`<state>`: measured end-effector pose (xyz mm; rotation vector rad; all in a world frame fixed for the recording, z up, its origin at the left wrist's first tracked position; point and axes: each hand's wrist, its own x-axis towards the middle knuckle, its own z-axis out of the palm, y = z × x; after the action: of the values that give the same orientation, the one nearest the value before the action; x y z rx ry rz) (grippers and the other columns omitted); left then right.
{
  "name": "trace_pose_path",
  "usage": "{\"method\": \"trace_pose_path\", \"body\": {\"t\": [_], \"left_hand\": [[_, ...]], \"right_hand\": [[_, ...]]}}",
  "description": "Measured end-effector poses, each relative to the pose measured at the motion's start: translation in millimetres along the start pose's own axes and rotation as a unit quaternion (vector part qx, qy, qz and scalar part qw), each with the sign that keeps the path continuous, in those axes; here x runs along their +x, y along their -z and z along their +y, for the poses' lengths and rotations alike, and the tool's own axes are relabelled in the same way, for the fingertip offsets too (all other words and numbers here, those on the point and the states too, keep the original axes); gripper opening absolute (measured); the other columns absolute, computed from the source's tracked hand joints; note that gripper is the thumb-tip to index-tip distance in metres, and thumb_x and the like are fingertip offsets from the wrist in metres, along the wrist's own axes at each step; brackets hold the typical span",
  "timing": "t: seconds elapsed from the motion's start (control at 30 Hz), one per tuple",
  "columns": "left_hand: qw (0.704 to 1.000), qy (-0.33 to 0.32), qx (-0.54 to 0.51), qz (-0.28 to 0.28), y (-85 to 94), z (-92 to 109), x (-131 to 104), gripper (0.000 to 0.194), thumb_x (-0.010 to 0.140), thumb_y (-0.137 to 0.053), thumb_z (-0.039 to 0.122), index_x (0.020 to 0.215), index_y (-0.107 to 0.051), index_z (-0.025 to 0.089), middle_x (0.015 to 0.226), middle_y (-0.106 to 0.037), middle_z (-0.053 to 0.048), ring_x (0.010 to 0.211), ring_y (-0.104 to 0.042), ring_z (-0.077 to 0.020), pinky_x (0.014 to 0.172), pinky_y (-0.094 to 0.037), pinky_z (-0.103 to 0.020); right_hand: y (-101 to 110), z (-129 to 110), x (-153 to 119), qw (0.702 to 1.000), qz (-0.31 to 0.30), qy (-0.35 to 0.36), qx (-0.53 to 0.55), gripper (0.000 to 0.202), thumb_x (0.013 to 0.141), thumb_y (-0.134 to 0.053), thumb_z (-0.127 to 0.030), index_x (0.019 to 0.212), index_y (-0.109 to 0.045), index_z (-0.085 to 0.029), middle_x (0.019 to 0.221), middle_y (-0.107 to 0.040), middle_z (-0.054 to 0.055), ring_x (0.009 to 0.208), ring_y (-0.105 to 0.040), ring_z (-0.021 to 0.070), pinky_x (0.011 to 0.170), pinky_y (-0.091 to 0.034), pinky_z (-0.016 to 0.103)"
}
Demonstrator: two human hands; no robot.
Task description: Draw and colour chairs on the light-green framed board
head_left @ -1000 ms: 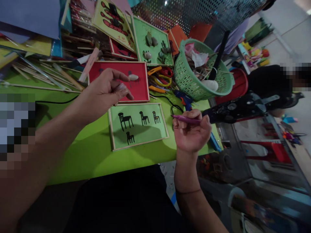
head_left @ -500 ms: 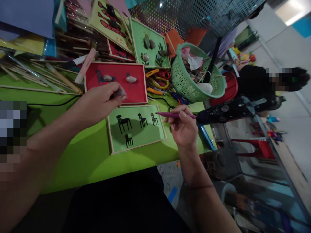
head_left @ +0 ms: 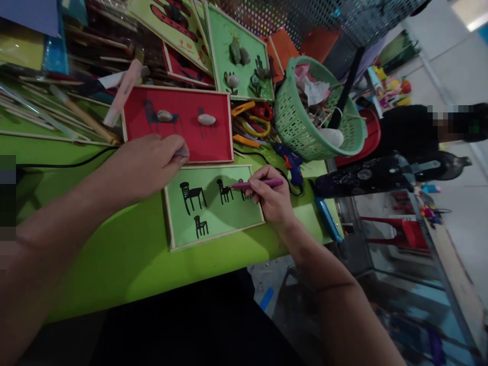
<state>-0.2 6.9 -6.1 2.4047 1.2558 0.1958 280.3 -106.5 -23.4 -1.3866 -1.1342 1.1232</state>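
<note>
A light-green framed panel (head_left: 224,218) with several black chair drawings lies on the table in front of me. My right hand (head_left: 271,195) grips a purple marker pen (head_left: 263,183) over the panel's right part. The pen's tip is at the upper middle chair drawing; whether it touches cannot be told. My left hand (head_left: 152,162) is closed at the front edge of a red framed panel (head_left: 190,137). Between its fingertips shows a small greyish piece (head_left: 183,152) that looks like a pebble, mostly hidden. Two pebbles sit on the red panel's chair drawings.
Behind lie a green panel with stones (head_left: 251,76), a yellow panel (head_left: 183,30) and orange-handled tools (head_left: 244,140). A green basket (head_left: 301,122) of scraps and a blue glue gun (head_left: 292,162) are at right. Sticks (head_left: 34,107) cover the left. A person (head_left: 407,127) is beyond.
My right hand has moved left over the panel, bringing the pen's tip from the rightmost chair drawing to the middle one. My left hand has shifted slightly left, still closed.
</note>
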Motion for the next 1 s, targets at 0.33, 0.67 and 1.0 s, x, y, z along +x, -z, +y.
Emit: {"method": "trace_pose_path", "body": {"t": [0.33,0.67,1.0], "left_hand": [[0.998,0.006,0.058,-0.019,-3.4,7,1,0.025,0.100,-0.049,0.036,0.078,-0.041,0.027,0.070,-0.045,-0.003,0.066,-0.047,-0.0272,0.066,-0.023,-0.037],[0.997,-0.011,0.072,-0.004,-8.7,4,1,0.020,0.098,-0.048,0.034,0.080,-0.048,0.027,0.068,-0.047,-0.004,0.065,-0.047,-0.0279,0.065,-0.024,-0.038],[0.998,-0.022,0.056,-0.001,-8.0,4,2,0.022,0.097,-0.047,0.033,0.077,-0.041,0.027,0.067,-0.046,-0.003,0.063,-0.047,-0.0268,0.063,-0.024,-0.039]], "right_hand": [[-2,-2,-4,0.998,-0.030,0.038,-0.038,0.029,0.089,-0.086,-0.044,0.084,-0.066,-0.023,0.067,-0.070,-0.004,0.050,-0.049,0.0084,0.049,-0.041,0.023],[-3,-1,-3,0.997,-0.029,0.050,-0.053,0.029,0.089,-0.086,-0.044,0.084,-0.067,-0.023,0.067,-0.070,-0.004,0.051,-0.052,0.0094,0.051,-0.044,0.025],[-2,3,-4,0.997,-0.034,0.056,-0.050,0.024,0.091,-0.086,-0.040,0.087,-0.070,-0.023,0.069,-0.071,-0.004,0.052,-0.055,0.0091,0.052,-0.045,0.024]]}}
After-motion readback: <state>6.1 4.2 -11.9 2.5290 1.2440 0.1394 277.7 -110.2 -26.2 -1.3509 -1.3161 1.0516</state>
